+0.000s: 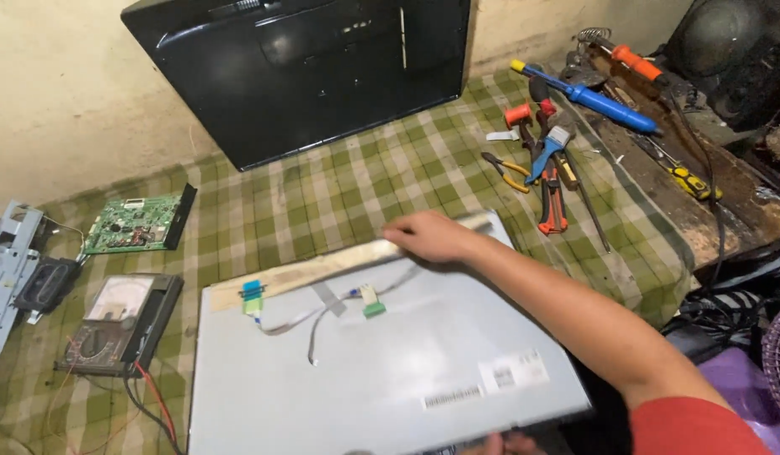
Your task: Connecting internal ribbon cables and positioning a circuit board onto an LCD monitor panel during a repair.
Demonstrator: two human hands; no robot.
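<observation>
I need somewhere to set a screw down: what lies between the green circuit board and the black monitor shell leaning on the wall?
Only bare checked cloth shows between the green circuit board and the black monitor shell in the head view.

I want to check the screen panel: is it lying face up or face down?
Face down: the grey metal back of the panel, with stickers and flat cables, faces up on the checked cloth.

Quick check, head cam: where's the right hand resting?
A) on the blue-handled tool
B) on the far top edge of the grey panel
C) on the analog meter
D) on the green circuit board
B: the right hand lies on the far edge strip of the grey panel, away from the green circuit board.
</observation>
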